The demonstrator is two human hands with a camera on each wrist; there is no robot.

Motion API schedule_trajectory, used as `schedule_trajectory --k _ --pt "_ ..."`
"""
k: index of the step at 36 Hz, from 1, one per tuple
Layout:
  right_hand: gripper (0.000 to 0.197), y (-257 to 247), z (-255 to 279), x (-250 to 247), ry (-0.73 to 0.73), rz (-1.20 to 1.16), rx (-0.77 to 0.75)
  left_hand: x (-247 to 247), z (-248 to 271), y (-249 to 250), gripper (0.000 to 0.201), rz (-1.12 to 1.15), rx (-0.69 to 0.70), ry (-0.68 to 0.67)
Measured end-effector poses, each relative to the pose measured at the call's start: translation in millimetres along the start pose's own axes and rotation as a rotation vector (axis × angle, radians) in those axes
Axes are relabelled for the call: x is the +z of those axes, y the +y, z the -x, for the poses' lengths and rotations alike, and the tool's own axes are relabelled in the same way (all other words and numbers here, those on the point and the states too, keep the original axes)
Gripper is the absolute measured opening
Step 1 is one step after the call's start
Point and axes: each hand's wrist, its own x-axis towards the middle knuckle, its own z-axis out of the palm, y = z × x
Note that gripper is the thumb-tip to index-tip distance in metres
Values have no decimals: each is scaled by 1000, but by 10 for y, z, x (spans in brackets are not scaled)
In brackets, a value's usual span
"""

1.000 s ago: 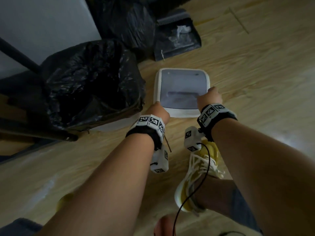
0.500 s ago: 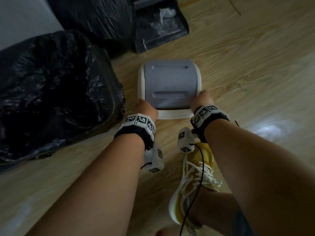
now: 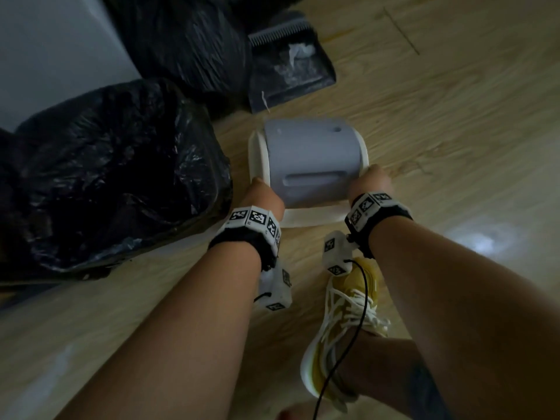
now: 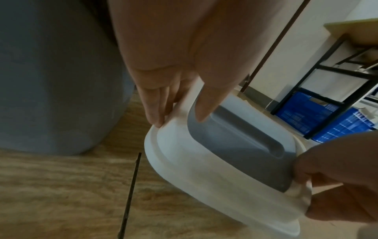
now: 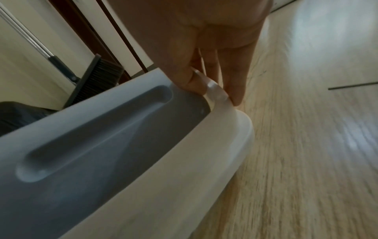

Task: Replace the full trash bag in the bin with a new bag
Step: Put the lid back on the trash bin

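Both hands hold the bin lid (image 3: 307, 165), one on each side. The lid has a white frame and a grey flap in the middle. It is tipped up off the wood floor (image 3: 439, 131), with the near edge toward the person. The left hand (image 3: 264, 197) pinches the left edge of the frame: the thumb (image 4: 212, 97) lies on the grey flap and the fingers (image 4: 155, 110) curl under the white rim. The right hand (image 3: 370, 184) pinches the right edge the same way, thumb on top and fingers under the rim. Just left of the lid stands the bin (image 3: 100, 183), lined with a black bag whose top is open. A second black bag (image 3: 188, 40) sits behind it by the wall. Next to that bag lies a dark dustpan (image 3: 291, 68) with some white scraps in it. A yellow shoe (image 3: 345, 322) is on the floor below the right wrist.
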Motion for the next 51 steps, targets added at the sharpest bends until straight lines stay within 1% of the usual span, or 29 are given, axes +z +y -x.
schedule_trajectory --k 4,7,11,14,17,21,25,32,36,39,44,51 --pt "28 -16 107 -222 42 -76 -42 -179 178 100 36 -17 57 71" --pt "29 -37 233 -408 65 -106 -82 -340 313 186 32 -24 57 140" --pt "29 -57 425 -654 119 -152 -133 -560 544 251 36 17 126 241" --pt "29 -102 595 -834 155 -209 -166 -732 716 280 34 -4 185 331" --pt "29 -204 772 -963 181 -240 -220 -913 886 266 31 -9 230 420" --pt "28 -393 1031 -1040 184 -282 -306 -1181 1068 112 30 -20 242 509" --pt "27 -615 1311 -989 167 -277 -408 -1462 1161 -170 30 -11 212 557" --pt "27 -1030 1801 -658 56 -307 -575 -1864 1260 -817 29 18 100 619" --pt "18 -1232 1997 -449 8 -231 -676 -1995 1292 -1180 31 49 24 633" --pt "8 -1337 2110 -279 2 -150 -753 -2055 1294 -1419 30 77 -41 637" --pt "8 -1422 2218 -45 -2 -70 -824 -2059 1242 -1710 27 136 -125 611" --pt "7 -1472 2200 116 17 -6 -857 -1924 1190 -1814 30 124 -161 567"
